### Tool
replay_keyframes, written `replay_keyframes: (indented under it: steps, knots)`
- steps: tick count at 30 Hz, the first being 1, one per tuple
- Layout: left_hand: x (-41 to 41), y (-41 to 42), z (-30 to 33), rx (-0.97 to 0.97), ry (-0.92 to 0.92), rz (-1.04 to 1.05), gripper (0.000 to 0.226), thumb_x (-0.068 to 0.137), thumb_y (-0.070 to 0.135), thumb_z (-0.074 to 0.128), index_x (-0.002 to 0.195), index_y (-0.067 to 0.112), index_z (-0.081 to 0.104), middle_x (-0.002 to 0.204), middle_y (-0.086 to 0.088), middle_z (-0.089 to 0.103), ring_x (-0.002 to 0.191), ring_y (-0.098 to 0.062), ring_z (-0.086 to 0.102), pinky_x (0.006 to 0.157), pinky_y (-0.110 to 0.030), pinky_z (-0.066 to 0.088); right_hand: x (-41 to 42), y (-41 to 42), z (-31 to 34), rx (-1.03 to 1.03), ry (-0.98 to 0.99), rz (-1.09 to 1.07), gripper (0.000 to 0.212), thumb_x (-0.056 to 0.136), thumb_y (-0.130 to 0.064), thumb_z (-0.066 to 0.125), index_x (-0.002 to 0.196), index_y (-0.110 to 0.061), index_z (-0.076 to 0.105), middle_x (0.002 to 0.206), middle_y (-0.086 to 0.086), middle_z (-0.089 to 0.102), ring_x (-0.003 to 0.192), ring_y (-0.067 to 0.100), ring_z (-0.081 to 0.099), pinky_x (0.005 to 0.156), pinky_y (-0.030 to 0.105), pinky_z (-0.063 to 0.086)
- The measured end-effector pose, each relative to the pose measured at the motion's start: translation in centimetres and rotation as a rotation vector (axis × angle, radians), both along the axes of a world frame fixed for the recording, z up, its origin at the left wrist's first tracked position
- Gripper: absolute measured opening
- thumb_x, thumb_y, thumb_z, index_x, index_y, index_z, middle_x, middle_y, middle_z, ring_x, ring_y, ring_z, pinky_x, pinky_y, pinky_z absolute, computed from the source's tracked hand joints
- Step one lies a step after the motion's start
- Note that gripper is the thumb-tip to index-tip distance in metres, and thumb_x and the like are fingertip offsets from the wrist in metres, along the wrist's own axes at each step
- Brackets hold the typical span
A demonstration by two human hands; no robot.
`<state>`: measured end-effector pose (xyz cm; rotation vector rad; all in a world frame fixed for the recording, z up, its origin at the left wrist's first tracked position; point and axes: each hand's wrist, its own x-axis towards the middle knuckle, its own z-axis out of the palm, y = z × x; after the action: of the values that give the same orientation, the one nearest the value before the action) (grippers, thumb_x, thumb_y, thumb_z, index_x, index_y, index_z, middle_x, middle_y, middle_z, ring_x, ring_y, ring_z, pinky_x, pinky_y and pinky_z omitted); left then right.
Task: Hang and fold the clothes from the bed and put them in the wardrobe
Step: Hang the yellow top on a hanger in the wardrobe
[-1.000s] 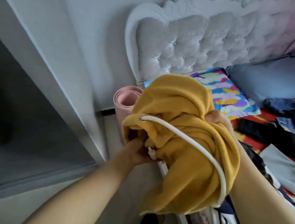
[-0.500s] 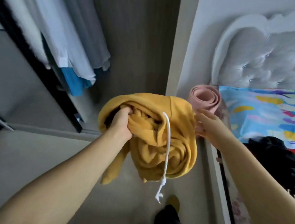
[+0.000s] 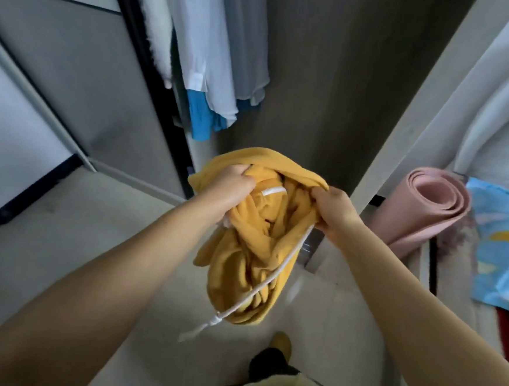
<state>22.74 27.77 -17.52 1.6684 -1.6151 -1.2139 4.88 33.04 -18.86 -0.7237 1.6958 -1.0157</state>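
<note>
- Our left hand (image 3: 231,184) and right hand (image 3: 333,208) both grip the bunched mustard hoodie (image 3: 251,248).
- We should gather its dangling white drawstring (image 3: 255,290) before reaching into the wardrobe (image 3: 343,64).

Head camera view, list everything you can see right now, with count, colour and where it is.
hoodie: one, mustard yellow, bunched, held up in front of the wardrobe
drawstring: one, white, trailing across the hoodie to a knotted end low left
hanging clothes: several, white, grey and blue, inside the wardrobe at top centre
wardrobe door: one, grey, at left
rolled mat: one, pink, standing at right beside the bed
bedding: one, blue with coloured patches, far right
floor: pale tiles
left hand: grips the hoodie's upper left
right hand: grips its right edge
</note>
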Motion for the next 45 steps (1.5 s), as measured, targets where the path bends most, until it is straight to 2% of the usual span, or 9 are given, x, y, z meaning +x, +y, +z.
replay_keyframes:
  steps: [5,9,15,21,25,31,39,43,45]
  knots:
    - [3.3,-5.2,-0.7,-0.078,-0.25,0.122,0.026,0.086,0.003,0.043,0.093,0.015,0.065,0.098,-0.013,0.066,0.092,-0.03,0.061,0.08,-0.037,0.05,-1.8,-5.8,1.9,0.095,-0.614,-0.359,0.025,0.092,-0.025,0.058,0.11,-0.008,0.062,0.095,0.016,0.071,0.075,0.03,0.073,0.066,0.048,0.059]
    - [4.5,-6.9,-2.0,0.226,0.427,0.51,0.044,0.085,-0.008,0.034,0.106,0.024,0.057,0.094,-0.006,0.058,0.076,-0.02,0.058,0.06,-0.034,0.051,-2.6,-9.4,2.3,-0.003,-0.736,-0.222,0.045,0.085,-0.04,0.066,0.119,-0.013,0.059,0.102,0.02,0.071,0.085,0.038,0.071,0.073,0.055,0.056]
    - [4.8,-9.9,-2.5,0.418,1.209,0.708,0.028,0.071,-0.009,0.031,0.089,0.0,0.05,0.084,-0.014,0.055,0.079,-0.026,0.058,0.07,-0.039,0.051,-2.3,-13.7,2.9,-0.106,-0.86,-0.099,0.044,0.09,-0.046,0.056,0.112,-0.01,0.065,0.094,0.019,0.073,0.08,0.035,0.072,0.063,0.049,0.056]
    - [3.7,-16.5,-2.5,0.615,0.6,0.342,0.007,0.084,0.013,0.05,0.078,0.013,0.054,0.081,-0.007,0.054,0.075,-0.021,0.058,0.062,-0.035,0.052,-1.2,-19.4,5.4,-0.378,-0.92,-0.172,0.039,0.092,-0.042,0.055,0.109,-0.009,0.066,0.092,0.015,0.073,0.083,0.03,0.071,0.075,0.047,0.056]
    - [2.3,-20.9,-2.5,0.397,-0.028,0.031,0.062,0.087,0.047,0.061,0.14,0.022,0.041,0.142,-0.002,0.042,0.129,-0.025,0.043,0.094,-0.044,0.045,1.2,-22.3,7.1,-0.467,-0.904,-0.268,0.035,0.09,-0.04,0.059,0.105,-0.009,0.066,0.088,0.014,0.072,0.082,0.029,0.071,0.081,0.047,0.056]
    - [-0.3,-25.9,-2.0,0.547,-0.022,-0.244,0.057,0.092,0.039,0.057,0.14,0.017,0.035,0.132,-0.018,0.051,0.11,-0.039,0.058,0.058,-0.042,0.058,5.0,-25.7,9.5,-0.622,-0.899,-0.393,0.034,0.089,-0.04,0.061,0.104,-0.01,0.067,0.085,0.011,0.073,0.077,0.025,0.072,0.08,0.041,0.057]
    - [-0.2,-32.5,-2.6,0.704,0.435,-0.029,0.033,0.089,0.009,0.06,0.122,0.004,0.059,0.109,-0.024,0.065,0.1,-0.037,0.064,0.088,-0.054,0.052,3.8,-25.2,10.0,-0.552,-0.632,-0.638,0.038,0.081,-0.042,0.07,0.11,-0.022,0.057,0.103,0.009,0.072,0.088,0.027,0.072,0.072,0.045,0.058]
    - [-3.5,-35.6,0.8,0.661,0.623,-0.032,0.022,0.088,0.025,0.064,0.103,0.01,0.067,0.103,-0.016,0.068,0.097,-0.032,0.066,0.087,-0.044,0.054,-1.8,-24.4,9.9,-0.133,0.211,-0.705,0.049,0.09,-0.047,0.058,0.126,-0.015,0.047,0.119,0.008,0.058,0.096,0.02,0.061,0.071,0.031,0.052]
    - [-5.2,-36.6,2.6,0.601,0.626,-0.129,0.018,0.082,0.031,0.069,0.089,0.015,0.067,0.091,-0.011,0.068,0.088,-0.028,0.066,0.08,-0.039,0.054,-4.4,-24.8,9.0,0.059,0.686,-0.584,0.08,0.088,-0.051,0.058,0.149,-0.014,0.02,0.145,0.015,0.037,0.124,0.031,0.046,0.094,0.044,0.047]
